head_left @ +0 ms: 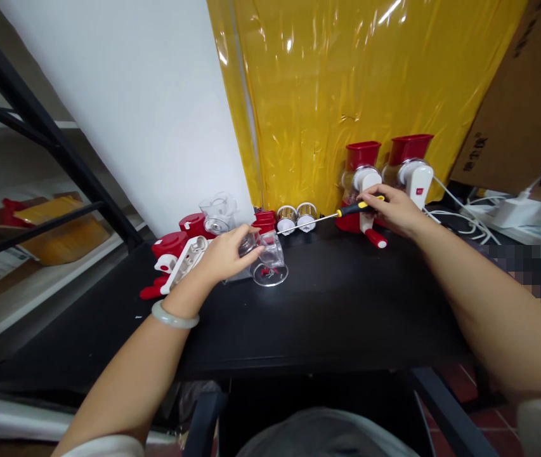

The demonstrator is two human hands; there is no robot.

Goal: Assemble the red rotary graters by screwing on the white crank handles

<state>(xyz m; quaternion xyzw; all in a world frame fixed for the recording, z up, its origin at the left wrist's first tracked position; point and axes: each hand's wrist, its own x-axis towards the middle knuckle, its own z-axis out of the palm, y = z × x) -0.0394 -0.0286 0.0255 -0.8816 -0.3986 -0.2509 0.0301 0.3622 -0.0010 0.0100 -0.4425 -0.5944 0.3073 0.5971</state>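
Note:
My left hand (225,255) is closed round a clear plastic housing (270,260) that lies on its side on the black table (327,317). My right hand (391,206) grips a screwdriver (341,212) with a black and yellow handle; its metal shaft points left toward two small metal drums (296,217). Just behind my right hand stand two assembled red and white grinders (384,171). Left of my left hand lie red and white grinder parts (175,254) and another clear plastic piece (217,212).
A yellow plastic sheet (346,82) hangs behind the table beside a white wall. A cardboard box (522,95) leans at the right above white cables and a power strip (512,216). A black shelf frame (46,133) with packages stands at the left.

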